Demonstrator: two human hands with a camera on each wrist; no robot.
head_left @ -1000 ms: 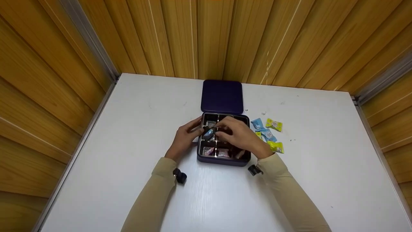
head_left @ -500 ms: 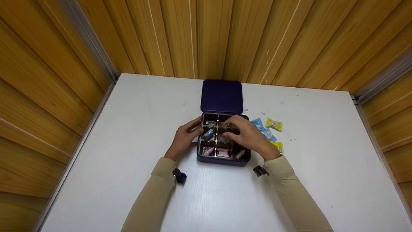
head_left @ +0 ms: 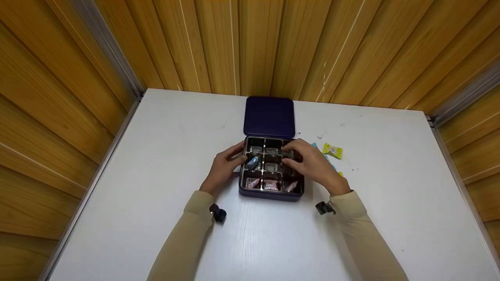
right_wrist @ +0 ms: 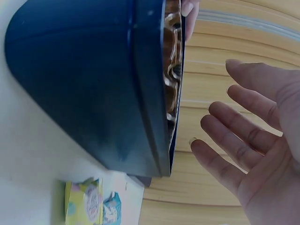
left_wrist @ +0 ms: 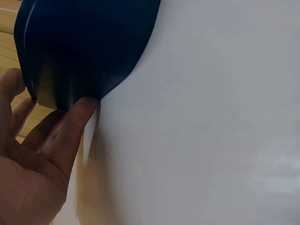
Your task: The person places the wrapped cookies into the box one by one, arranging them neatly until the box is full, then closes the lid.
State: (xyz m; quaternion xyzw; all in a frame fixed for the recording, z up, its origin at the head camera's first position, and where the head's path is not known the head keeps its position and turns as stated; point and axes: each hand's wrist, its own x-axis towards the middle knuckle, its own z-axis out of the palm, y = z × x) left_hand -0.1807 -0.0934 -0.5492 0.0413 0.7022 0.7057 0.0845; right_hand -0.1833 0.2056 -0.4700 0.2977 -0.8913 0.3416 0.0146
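A dark blue tin [head_left: 269, 194] with a clear, divided insert stands open on the white table. One blue-wrapped candy [head_left: 253, 162] lies in its middle-left compartment. Pink-wrapped candies sit along the near row, one [head_left: 270, 184] in the centre. My left hand [head_left: 223, 168] holds the tin's left side, thumb at the rim and fingers against the outer wall [left_wrist: 93, 42]. Over the right-hand compartments hovers my right hand [head_left: 314, 166], fingers loosely bent and apart. In the right wrist view this hand [right_wrist: 262, 140] has nothing between thumb and fingers.
The tin's lid [head_left: 269, 117] lies flat behind it. Right of the tin lie a yellow candy [head_left: 333, 150] and others partly hidden by the right hand; a blue candy [right_wrist: 111, 209] shows in the right wrist view. Wood-patterned panels [head_left: 258, 47] rise behind the table.
My right hand has moved right, from the middle-left compartment to the right-hand column, uncovering the blue candy and central compartments. The left hand and the tin have stayed put.
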